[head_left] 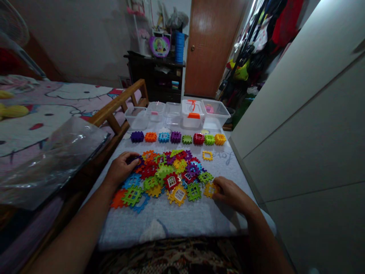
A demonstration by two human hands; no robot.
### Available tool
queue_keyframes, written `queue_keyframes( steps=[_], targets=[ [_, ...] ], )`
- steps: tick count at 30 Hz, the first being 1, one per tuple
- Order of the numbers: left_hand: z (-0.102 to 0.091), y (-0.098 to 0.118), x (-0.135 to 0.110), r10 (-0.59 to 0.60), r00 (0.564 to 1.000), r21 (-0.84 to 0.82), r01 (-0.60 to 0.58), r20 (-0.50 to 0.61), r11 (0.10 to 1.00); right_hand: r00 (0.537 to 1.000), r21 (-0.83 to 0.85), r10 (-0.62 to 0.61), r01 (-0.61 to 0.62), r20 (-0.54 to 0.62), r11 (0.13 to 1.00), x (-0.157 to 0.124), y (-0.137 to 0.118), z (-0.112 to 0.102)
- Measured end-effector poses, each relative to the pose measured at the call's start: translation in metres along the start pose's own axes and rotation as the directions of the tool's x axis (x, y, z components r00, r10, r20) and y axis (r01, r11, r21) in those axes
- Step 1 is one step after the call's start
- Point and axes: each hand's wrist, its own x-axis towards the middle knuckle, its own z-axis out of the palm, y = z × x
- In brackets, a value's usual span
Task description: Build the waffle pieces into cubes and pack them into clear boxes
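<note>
A heap of colourful interlocking plastic tiles point(168, 175) lies on a pale cloth-covered table point(176, 220). My left hand point(123, 167) rests on the heap's left edge, fingers curled over a purple tile point(137, 161). My right hand point(231, 194) sits at the heap's right edge, fingertips pinching a yellow tile point(210, 189). Behind the heap stands a row of assembled tile cubes point(176, 137) in purple, orange, blue, green, red and yellow. A single yellow tile point(207, 155) lies apart near the row.
Several clear plastic boxes point(176, 113) line the table's far edge, one with an orange latch. A bed with a wooden frame point(116, 104) and a plastic bag point(51, 156) are on the left. A white cabinet point(299, 125) rises on the right.
</note>
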Motion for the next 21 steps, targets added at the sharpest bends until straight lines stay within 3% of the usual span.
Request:
queue_keyframes(
  steps=[4,7,10,13,15,21],
  targets=[
    [0.000,0.000,0.000,0.003,1.000,-0.002,-0.003,0.003,1.000,1.000,0.166,-0.027,0.027,0.000,0.986,-0.001,0.001,-0.020],
    [0.001,-0.001,0.001,0.003,1.000,-0.006,-0.003,0.011,1.000,0.983,0.218,-0.008,0.049,-0.185,0.975,0.007,0.005,-0.029],
    [0.000,0.000,0.001,0.009,1.000,-0.008,-0.009,0.015,1.000,0.899,0.157,0.003,0.073,-0.438,0.985,0.028,0.010,-0.026],
    [0.000,0.000,0.000,0.017,1.000,-0.004,-0.017,0.008,1.000,0.821,0.084,0.011,0.045,-0.571,0.995,0.049,0.014,-0.013],
    [0.000,0.001,0.000,0.022,1.000,0.001,-0.022,0.000,1.000,0.816,0.070,0.021,0.024,-0.578,0.997,0.056,0.018,-0.003],
    [0.000,0.000,0.000,0.017,1.000,0.000,-0.017,0.012,1.000,0.906,-0.001,-0.093,0.102,-0.412,0.995,0.052,0.036,0.011]
  ],
)
